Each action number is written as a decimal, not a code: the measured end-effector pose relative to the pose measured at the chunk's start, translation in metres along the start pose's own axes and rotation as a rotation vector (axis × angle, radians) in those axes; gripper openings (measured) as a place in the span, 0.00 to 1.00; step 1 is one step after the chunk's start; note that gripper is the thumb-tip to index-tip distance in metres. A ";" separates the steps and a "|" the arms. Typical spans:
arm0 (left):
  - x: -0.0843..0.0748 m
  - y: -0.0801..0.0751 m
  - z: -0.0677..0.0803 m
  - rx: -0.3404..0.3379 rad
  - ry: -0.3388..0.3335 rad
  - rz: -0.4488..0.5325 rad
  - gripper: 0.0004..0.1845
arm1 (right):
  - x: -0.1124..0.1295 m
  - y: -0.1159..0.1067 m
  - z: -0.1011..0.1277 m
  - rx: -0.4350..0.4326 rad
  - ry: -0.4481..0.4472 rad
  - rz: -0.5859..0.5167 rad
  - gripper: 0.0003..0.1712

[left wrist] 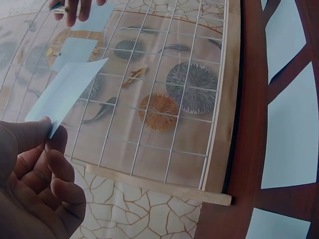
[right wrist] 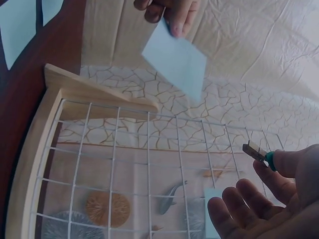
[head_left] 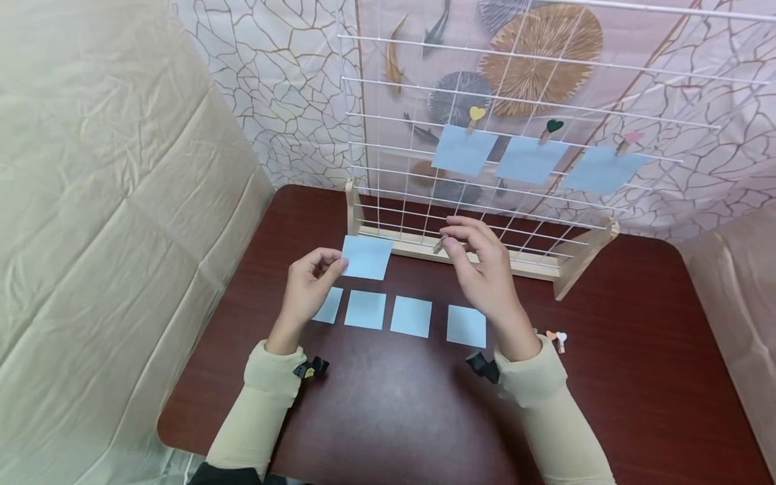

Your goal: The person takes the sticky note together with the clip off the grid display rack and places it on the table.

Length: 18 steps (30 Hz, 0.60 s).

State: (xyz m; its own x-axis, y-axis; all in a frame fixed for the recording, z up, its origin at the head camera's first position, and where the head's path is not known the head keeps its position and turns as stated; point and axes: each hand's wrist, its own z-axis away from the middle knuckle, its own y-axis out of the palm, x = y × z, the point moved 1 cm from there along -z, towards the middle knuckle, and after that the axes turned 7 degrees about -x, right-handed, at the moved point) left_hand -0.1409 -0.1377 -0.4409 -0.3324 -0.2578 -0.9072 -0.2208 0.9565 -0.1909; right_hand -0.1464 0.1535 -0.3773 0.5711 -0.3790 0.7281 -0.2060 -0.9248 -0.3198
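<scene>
My left hand pinches a light blue square of paper by its edge between thumb and forefinger, above the table. In the right wrist view a small wooden clothespin with a green piece on it is pinched between the thumb and forefinger of my right hand. That hand is in front of the white wire grid rack. On the grid hang three blue papers, under a yellow heart clothespin, a dark green heart clothespin and a pink heart clothespin.
Several blue paper squares lie in a row on the dark red table. Right of my right wrist lie small clothespins with an orange and a white heart. The rack stands on wooden feet; a patterned cloth hangs behind it.
</scene>
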 end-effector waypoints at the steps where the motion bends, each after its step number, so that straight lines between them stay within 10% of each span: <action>1: -0.005 -0.001 0.002 0.001 0.002 -0.004 0.04 | -0.001 -0.001 0.001 -0.001 0.005 -0.002 0.10; 18: 0.021 -0.012 0.017 -0.030 -0.025 0.002 0.06 | -0.015 -0.020 0.024 -0.061 0.093 -0.011 0.11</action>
State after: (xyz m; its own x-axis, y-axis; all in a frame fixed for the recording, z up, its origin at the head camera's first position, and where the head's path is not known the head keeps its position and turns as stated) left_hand -0.1300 -0.1524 -0.4643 -0.3102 -0.2526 -0.9165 -0.2474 0.9523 -0.1787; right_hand -0.1315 0.1785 -0.3967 0.4977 -0.3673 0.7858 -0.2496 -0.9283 -0.2758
